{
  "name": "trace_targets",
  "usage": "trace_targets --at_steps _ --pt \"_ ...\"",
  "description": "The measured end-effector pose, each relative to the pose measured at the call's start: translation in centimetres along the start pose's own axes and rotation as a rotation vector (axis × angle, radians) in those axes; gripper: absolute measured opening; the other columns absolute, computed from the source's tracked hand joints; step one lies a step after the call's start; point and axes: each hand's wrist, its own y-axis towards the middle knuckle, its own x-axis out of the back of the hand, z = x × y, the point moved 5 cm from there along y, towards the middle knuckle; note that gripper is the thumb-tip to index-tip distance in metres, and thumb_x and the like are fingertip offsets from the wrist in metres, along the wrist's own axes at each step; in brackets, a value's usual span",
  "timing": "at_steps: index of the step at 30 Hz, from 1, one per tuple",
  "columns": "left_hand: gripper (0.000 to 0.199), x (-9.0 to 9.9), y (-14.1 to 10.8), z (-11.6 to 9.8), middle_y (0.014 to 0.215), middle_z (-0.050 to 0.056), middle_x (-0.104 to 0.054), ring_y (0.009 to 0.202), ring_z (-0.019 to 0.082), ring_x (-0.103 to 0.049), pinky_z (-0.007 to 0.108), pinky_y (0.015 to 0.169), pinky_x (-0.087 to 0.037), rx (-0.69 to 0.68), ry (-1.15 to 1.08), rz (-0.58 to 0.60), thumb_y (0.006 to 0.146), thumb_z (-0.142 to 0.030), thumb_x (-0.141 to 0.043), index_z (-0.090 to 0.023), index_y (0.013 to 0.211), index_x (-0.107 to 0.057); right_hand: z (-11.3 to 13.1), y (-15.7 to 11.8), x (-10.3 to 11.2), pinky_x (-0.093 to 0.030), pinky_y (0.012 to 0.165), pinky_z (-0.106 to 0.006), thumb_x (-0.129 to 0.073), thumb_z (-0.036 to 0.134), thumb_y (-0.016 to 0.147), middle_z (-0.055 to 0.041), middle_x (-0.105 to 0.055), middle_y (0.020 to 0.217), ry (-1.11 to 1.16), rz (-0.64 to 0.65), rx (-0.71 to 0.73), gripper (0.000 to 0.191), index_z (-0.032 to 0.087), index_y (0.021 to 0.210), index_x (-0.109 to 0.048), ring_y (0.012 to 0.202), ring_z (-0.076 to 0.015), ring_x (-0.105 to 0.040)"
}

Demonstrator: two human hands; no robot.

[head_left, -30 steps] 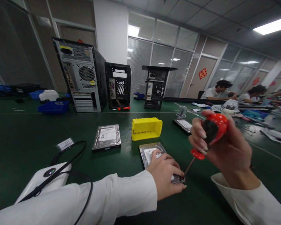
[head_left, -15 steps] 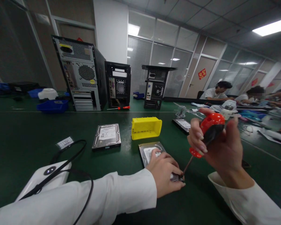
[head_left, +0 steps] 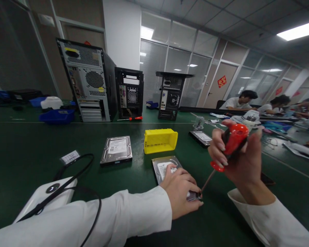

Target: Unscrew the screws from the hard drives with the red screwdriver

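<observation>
Right-hand fingers (head_left: pixel 217 141): wrapped around the handle of a red and black screwdriver (head_left: pixel 236 139), shaft slanting down to the left.
Left-hand fingers (head_left: pixel 173 175): spread and bent over the near part of a hard drive (head_left: pixel 163 166); whether they pinch its edges cannot be told.
Screwdriver tip: at the drive's near right end, beside the left thumb; exact contact hidden.
Hard drive: flat on the green bench (head_left: pixel 41 145), label up, partly covered.
Yellow bin (head_left: pixel 158 135): just beyond the drive, on its side, mouth toward the viewer.
Other drives: a second drive (head_left: pixel 117 148) lies left of the bin; a third drive (head_left: pixel 202 138) lies to its right.
White device (head_left: pixel 45 193): near left, black cable across it.
Rear of bench: three computer cases, the largest case (head_left: pixel 94 80) leftmost.
Far right: seated people (head_left: pixel 238 102).
</observation>
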Motion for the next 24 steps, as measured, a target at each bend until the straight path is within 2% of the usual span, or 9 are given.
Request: trace_targets --at_steps 4,9,11,14,16,19,21,24 --pt "0.016 0.01 0.0 -0.03 0.1 -0.003 -0.067 0.104 0.022 -0.051 0.044 0.091 -0.022 0.003 -0.001 0.007 0.078 -0.041 -0.064 -0.028 0.087 -0.068 0.16 -0.12 -0.39 -0.034 0.038 -0.025 -0.035 0.048 0.087 -0.0007 -0.044 0.069 -0.049 -0.014 -0.01 0.034 0.025 0.101 -0.055 0.044 -0.0105 -0.044" --pt "0.016 -0.01 -0.02 0.03 0.099 -0.002 -0.068 0.104 0.022 -0.051 0.044 0.09 -0.023 -0.001 -0.005 0.004 0.077 -0.04 -0.065 -0.027 0.087 -0.068 0.15 -0.15 -0.39 -0.043 0.043 -0.025 -0.053 0.043 0.08 -0.0018 -0.047 0.085 -0.052 -0.03 0.003 0.024 0.024 0.094 -0.054 0.054 -0.0108 -0.051" --pt "0.017 -0.02 -0.05 0.01 0.099 -0.002 -0.068 0.104 0.022 -0.051 0.044 0.089 -0.023 -0.007 0.0 0.002 0.078 -0.04 -0.065 -0.027 0.087 -0.068 0.16 -0.13 -0.26 -0.041 0.039 -0.022 -0.059 0.037 0.078 -0.0001 -0.047 0.082 -0.048 -0.024 0.021 0.019 0.025 0.091 -0.052 0.049 -0.0083 -0.048" --pt "0.017 -0.04 -0.03 -0.03 0.1 -0.003 -0.068 0.103 0.021 -0.052 0.044 0.09 -0.023 -0.005 0.007 0.002 0.077 -0.04 -0.065 -0.027 0.088 -0.068 0.06 -0.15 -0.14 -0.026 0.029 -0.017 -0.061 0.032 0.078 0.004 -0.043 0.068 -0.015 -0.012 0.02 0.017 0.027 0.091 -0.05 0.036 -0.0042 -0.034" --pt "0.017 -0.06 0.03 -0.04 0.1 -0.003 -0.068 0.103 0.021 -0.052 0.044 0.09 -0.023 0.004 0.009 0.0 0.077 -0.04 -0.066 -0.027 0.087 -0.068 0.12 -0.2 -0.1 -0.023 0.028 -0.017 -0.059 0.04 0.079 0.0048 -0.04 0.065 -0.005 -0.024 0.032 0.021 0.029 0.095 -0.05 0.035 -0.0041 -0.03" --pt "0.017 -0.09 0.11 -0.03 0.099 -0.003 -0.068 0.103 0.021 -0.052 0.044 0.09 -0.023 0.011 0.013 0.001 0.076 -0.04 -0.066 -0.027 0.087 -0.068 0.23 -0.26 -0.25 -0.027 0.032 -0.02 -0.043 0.054 0.084 0.0025 -0.041 0.066 -0.031 -0.036 0.037 0.031 0.028 0.098 -0.052 0.038 -0.0066 -0.035" --pt "0.017 -0.12 0.12 -0.02 0.099 -0.003 -0.068 0.103 0.021 -0.052 0.044 0.09 -0.023 0.006 0.013 -0.002 0.076 -0.04 -0.066 -0.027 0.087 -0.068 0.27 -0.28 -0.4 -0.031 0.035 -0.022 -0.035 0.053 0.087 0.0011 -0.041 0.067 -0.048 -0.035 0.033 0.034 0.027 0.099 -0.054 0.041 -0.0082 -0.039" --pt "0.016 -0.13 0.09 0.02 0.097 -0.003 -0.068 0.103 0.022 -0.052 0.045 0.089 -0.023 -0.002 0.005 -0.012 0.076 -0.039 -0.067 -0.027 0.086 -0.068 0.38 -0.27 -0.45 -0.037 0.038 -0.023 -0.043 0.048 0.085 -0.0005 -0.043 0.076 -0.057 -0.039 0.033 0.028 0.025 0.096 -0.055 0.047 -0.0089 -0.045"
